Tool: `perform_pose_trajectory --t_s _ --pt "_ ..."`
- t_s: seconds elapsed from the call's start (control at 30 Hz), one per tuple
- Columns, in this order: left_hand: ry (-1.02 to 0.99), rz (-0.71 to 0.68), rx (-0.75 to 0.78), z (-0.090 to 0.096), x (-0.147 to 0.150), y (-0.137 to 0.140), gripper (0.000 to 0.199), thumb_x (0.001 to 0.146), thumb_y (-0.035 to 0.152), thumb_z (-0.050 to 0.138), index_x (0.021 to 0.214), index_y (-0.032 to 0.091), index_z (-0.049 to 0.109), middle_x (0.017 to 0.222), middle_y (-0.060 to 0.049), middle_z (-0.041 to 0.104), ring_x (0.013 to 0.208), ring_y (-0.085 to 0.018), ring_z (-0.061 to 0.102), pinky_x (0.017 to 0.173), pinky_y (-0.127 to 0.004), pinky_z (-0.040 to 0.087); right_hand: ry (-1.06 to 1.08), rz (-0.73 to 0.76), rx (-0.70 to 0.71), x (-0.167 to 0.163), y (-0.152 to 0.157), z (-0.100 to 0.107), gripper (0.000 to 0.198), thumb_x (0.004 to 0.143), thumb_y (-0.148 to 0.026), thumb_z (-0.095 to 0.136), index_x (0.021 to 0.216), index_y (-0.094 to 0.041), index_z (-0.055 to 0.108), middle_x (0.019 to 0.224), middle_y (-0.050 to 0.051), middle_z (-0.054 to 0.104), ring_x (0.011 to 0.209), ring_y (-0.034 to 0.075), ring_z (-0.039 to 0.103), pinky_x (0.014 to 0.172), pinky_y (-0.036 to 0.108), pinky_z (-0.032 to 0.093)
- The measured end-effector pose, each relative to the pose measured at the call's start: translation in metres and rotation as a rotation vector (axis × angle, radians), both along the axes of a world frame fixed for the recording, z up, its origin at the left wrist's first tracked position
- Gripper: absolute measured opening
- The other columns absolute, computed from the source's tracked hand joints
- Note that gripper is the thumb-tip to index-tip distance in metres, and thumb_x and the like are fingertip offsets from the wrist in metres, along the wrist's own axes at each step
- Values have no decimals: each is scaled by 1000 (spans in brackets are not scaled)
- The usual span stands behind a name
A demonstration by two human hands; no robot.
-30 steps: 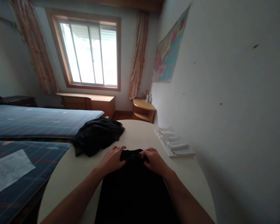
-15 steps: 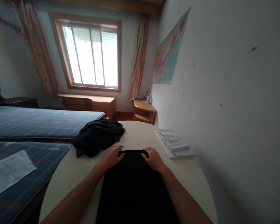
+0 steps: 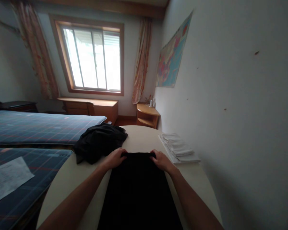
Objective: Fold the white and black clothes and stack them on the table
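A long black garment (image 3: 138,191) lies flat on the round cream table (image 3: 64,185), its near end running out of the bottom of the view. What kind of garment it is cannot be made out. My left hand (image 3: 116,158) pinches its far left corner between thumb and fingers. At the far right corner, my right hand (image 3: 160,159) grips the cloth the same way. The far edge stretches straight between both hands. Left of my left hand sits a crumpled heap of black clothing (image 3: 99,142). Folded white cloths (image 3: 177,148) are stacked beyond my right hand.
The wall (image 3: 242,143) stands close along the table's right side. On the left are beds with plaid mattresses (image 3: 45,126), one bearing a sheet of paper (image 3: 11,179). Farther back are a wooden desk (image 3: 105,107) under the window and a corner shelf (image 3: 147,110).
Both hands have gone from resting with fingers spread at the garment's far corners to gripping them. The far edge looks straighter and tauter. My view has shifted slightly.
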State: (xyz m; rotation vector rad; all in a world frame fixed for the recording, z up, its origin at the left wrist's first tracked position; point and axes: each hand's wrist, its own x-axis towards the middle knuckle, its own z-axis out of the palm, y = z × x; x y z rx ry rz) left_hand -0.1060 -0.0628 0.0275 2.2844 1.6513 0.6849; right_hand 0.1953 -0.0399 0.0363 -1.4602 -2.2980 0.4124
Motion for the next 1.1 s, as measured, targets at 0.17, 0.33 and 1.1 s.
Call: perform_pose_trajectory --t_s 0.17,0.33,1.1 --pt "72 73 147 32 38 19 25 89 22 56 111 25 66 110 -5 69 102 -23 64 88 -33 48 57 -85 125 20 21 18 24 90 -23 56 112 -18 62 108 9 70 104 22 63 91 32 44" --pt "85 41 202 58 58 34 24 89 21 56 110 25 67 109 -5 71 106 -24 63 94 -35 45 82 -127 182 36 32 37 22 87 -23 60 108 -19 63 106 9 70 103 23 64 91 34 45" --pt "54 -149 266 103 36 -51 27 77 17 62 103 23 69 97 -3 71 94 -22 64 87 -32 47 125 131 271 51 -74 88 27 85 -23 64 112 -22 64 107 6 70 99 21 64 91 37 49"
